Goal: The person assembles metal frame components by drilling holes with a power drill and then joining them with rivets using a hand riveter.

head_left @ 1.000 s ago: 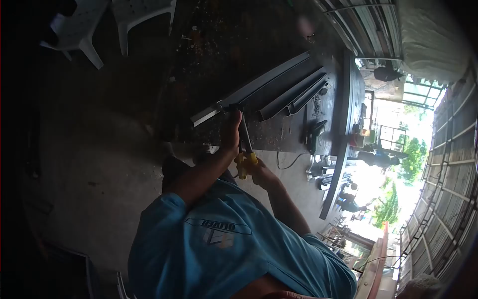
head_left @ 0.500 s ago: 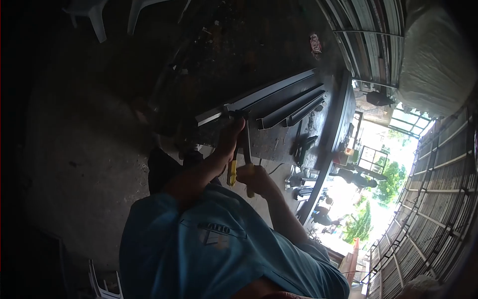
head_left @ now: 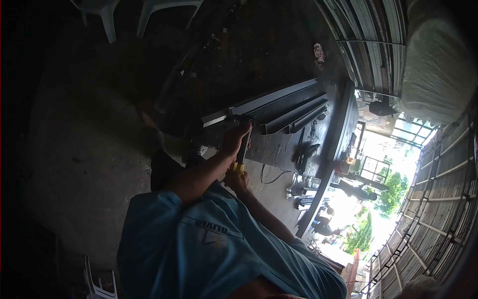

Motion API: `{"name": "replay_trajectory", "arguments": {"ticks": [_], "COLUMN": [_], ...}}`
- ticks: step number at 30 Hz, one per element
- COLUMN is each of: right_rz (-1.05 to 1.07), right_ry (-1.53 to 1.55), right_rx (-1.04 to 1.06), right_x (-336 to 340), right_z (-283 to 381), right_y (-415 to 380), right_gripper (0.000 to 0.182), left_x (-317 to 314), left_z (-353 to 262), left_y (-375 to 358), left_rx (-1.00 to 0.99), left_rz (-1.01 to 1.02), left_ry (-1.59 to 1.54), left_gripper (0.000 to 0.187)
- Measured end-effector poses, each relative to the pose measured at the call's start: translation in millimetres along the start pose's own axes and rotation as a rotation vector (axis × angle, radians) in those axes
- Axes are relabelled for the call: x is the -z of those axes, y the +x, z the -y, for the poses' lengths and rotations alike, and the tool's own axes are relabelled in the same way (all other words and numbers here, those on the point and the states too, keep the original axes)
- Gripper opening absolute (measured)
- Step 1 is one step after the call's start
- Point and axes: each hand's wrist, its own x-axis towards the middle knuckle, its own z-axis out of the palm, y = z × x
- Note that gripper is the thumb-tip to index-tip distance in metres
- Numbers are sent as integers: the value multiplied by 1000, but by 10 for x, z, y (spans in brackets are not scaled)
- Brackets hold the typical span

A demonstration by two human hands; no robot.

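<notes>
A long-handled, plier-like tool (head_left: 243, 149) with yellow grips stands between my hands, its two handles pressed together. My right hand (head_left: 236, 180) is wrapped round the yellow grips close to my body. Higher up, my left hand (head_left: 236, 141) is closed near the tool's head, its thumb lying along it. The head meets a long dark metal profile (head_left: 274, 96) near its pale front end; the exact contact is hidden by shadow and by my left hand.
Shorter dark channel profiles (head_left: 294, 117) lie to the right on the dark workbench (head_left: 274, 149). White plastic chair legs (head_left: 108, 22) show at top left. Long profiles (head_left: 371, 60) are stacked at upper right. People (head_left: 323, 224) are in the bright area beyond.
My right hand has moved left and brought the tool's spread handles together. My left hand stays near the head. The view has shifted slightly.
</notes>
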Motion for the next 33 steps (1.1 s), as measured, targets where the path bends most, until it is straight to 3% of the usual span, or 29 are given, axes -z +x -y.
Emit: {"name": "replay_trajectory", "arguments": {"ticks": [1, 2, 3, 5, 7, 9, 10, 13, 14, 15, 17, 21, 22, 23, 25, 27, 28, 29, 31, 33], "right_rz": [-25, 88, 136, 157, 128, 234, 308, 178, 224, 227, -8, 15, 87, 137, 161, 109, 66, 135, 375, 361], "right_ry": [-165, -230, -249, -203, -182, 282, 108, 259, 336, 347, 172, -163, -175, -240, -7, -82, -171, 8, 535, 388], "right_rx": [-88, -32, 65, 9, 70, -29, -150, -42, 96, 93, 114, -2, 135, 128, 122, 95, 68, 38, 205, 189], "right_x": [61, 202, 385, 514, 428, 274, 289, 29, -4, -77, -238, -29, 108, 249, 442, 372, 301, 191, -4, 95], "right_z": [342, 584, 700, 1125, 862, 398, 348, 118, 75, 6, 15, 95, 192, 559, 808, 762, 706, 592, 258, 212], "right_y": [-230, -453, -588, -944, -827, -552, -437, -236, -171, -135, -95, -46, -199, -508, -803, -768, -737, -656, -369, -232], "right_gripper": [25, 23, 23, 28, 40, 51, 54, 43, 32, 32, 25, 19, 18, 29, 31, 30, 28, 27, 27, 27], "left_x": [19, 60, 106, 208, 215, 178, 149, 118, 114, 104, 42, 125, 133, 154, 271, 287, 192, 136, 213, 203], "left_z": [-11, 1, 13, -60, -68, 37, 43, 42, 20, 21, -15, -13, 8, -10, -53, 8, 63, 92, 55, 5], "left_y": [29, 62, 67, 0, 4, 75, 68, 61, 79, 74, -17, 10, 28, 42, 26, 112, 132, 153, 174, 192], "left_rx": [-2, -11, -18, 8, 32, -64, -62, -29, -1, 33, 32, 12, 15, 19, 16, 24, -129, -288, -164, -55], "left_rz": [2, 13, 22, 79, 153, 58, 61, -22, 2, 27, -46, 5, 3, 10, 118, 191, 44, -103, -72, -53], "left_ry": [6, 13, 18, 80, 157, 55, 64, 47, 24, 1, 42, 72, 72, 81, 249, 269, 234, 194, 211, 212], "left_gripper": [37, 37, 37, 37, 38, 40, 40, 43, 44, 45, 46, 46, 45, 45, 47, 44, 44, 44, 45, 47]}}
